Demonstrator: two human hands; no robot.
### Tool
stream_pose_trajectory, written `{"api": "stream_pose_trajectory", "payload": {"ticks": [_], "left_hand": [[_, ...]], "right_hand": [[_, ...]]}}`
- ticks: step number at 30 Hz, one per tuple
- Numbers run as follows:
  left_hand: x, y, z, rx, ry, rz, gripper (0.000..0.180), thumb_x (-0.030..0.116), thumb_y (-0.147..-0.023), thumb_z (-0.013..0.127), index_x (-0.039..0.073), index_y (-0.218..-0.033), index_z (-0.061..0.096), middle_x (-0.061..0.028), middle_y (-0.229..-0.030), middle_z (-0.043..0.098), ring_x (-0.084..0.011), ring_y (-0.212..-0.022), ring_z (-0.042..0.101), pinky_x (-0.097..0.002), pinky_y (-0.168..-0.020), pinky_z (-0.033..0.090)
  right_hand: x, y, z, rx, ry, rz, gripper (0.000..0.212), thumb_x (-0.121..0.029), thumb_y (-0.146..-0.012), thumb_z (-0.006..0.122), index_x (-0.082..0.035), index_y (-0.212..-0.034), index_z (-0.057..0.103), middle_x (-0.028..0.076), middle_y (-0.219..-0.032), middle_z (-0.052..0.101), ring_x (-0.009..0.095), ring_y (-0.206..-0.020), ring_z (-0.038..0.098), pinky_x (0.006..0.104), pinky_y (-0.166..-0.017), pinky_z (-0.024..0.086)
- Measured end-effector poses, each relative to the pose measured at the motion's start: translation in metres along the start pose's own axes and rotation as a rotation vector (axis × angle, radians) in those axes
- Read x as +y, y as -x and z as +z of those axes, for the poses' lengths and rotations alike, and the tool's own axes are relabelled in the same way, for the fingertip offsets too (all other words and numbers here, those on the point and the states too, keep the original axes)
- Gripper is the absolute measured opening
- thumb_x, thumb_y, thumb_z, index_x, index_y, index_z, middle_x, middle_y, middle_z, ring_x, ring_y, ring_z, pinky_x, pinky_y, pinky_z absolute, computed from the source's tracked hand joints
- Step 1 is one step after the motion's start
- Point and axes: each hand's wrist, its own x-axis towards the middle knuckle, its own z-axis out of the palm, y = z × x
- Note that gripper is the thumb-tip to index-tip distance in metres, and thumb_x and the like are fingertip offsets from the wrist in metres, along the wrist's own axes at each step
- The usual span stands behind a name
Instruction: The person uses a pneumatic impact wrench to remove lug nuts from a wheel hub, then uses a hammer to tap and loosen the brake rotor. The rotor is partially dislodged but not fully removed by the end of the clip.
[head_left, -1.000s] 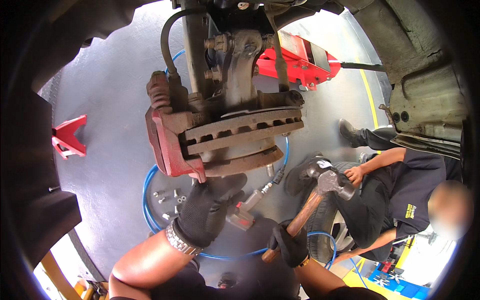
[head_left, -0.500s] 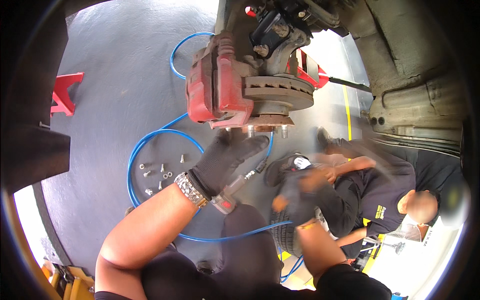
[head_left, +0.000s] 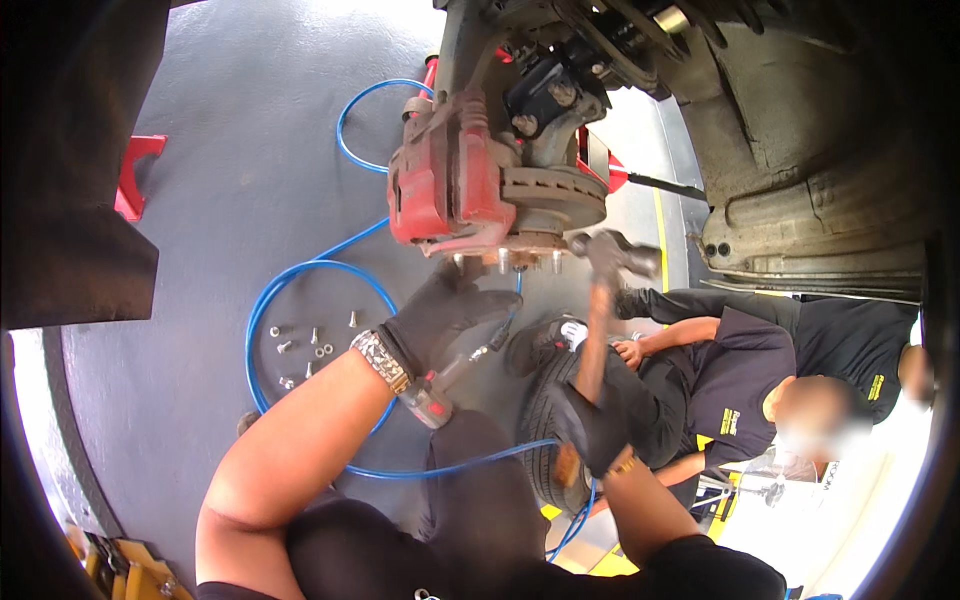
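1. The right hand, in a black glove, has its fingers wrapped around a hammer with a wooden handle. It holds the handle low, maybe so the heavy head has room to swing.
2. The hammer stands head up, just beside the rusty brake disc. It is blurry, so one cannot tell if they touch.
3. The left hand, gloved too, is under the red brake caliper, maybe to steady it. One finger points out to the side; the others are partly hidden, so one cannot tell if they grip.
4. Wheel studs poke out near that hand. The left fingers seem close to the hammer's side, so they could get bumped.
5. An air wrench is below the left wrist. A blue hose loops around loose bolts on the floor.
6. A co-worker sits close by a tire on the right, which leaves less room there.
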Motion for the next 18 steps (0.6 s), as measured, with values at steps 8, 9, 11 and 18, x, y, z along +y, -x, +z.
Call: {"api": "stream_pose_trajectory", "payload": {"ticks": [8,9,11,18], "left_hand": [[0.009,-0.007,0.012,0.024,0.034,-0.026,0.077,0.017,-0.087,0.078,0.006,-0.151,0.037,-0.0081,-0.147,0.047,-0.0195,-0.132,0.05,-0.0355,-0.109,0.044],[0.004,-0.002,0.002,0.028,0.011,-0.063,0.078,0.017,-0.086,0.078,0.005,-0.151,0.037,-0.0085,-0.149,0.046,-0.0208,-0.135,0.048,-0.0364,-0.112,0.042],[0.006,-0.005,-0.004,0.006,-0.014,-0.07,0.079,0.017,-0.085,0.078,0.005,-0.152,0.037,-0.0093,-0.151,0.045,-0.0227,-0.139,0.043,-0.0378,-0.115,0.038],[-0.014,-0.014,-0.009,-0.018,-0.325,0.072,0.077,0.013,-0.085,0.073,0.006,-0.153,0.036,-0.0102,-0.153,0.045,-0.023,-0.138,0.045,-0.0387,-0.117,0.036]], "right_hand": [[0.063,0.018,-0.092,0.302,0.256,-0.061,0.04,-0.029,-0.097,0.063,0.002,-0.121,0.056,0.01,-0.118,0.061,0.017,-0.105,0.062,0.0351,-0.089,0.05],[0.05,0.013,-0.046,0.178,0.298,0.089,0.04,-0.03,-0.096,0.064,0.0,-0.121,0.056,0.01,-0.121,0.061,0.017,-0.107,0.061,0.0349,-0.09,0.049],[0.009,0.008,0.009,0.054,0.519,0.104,0.039,-0.032,-0.095,0.066,-0.003,-0.12,0.059,0.011,-0.124,0.061,0.017,-0.109,0.061,0.0344,-0.09,0.048],[-0.004,0.015,-0.042,0.191,1.037,-0.198,0.026,-0.025,-0.09,0.073,-0.003,-0.095,0.062,0.009,-0.102,0.066,0.018,-0.087,0.061,0.0351,-0.076,0.048]]}}
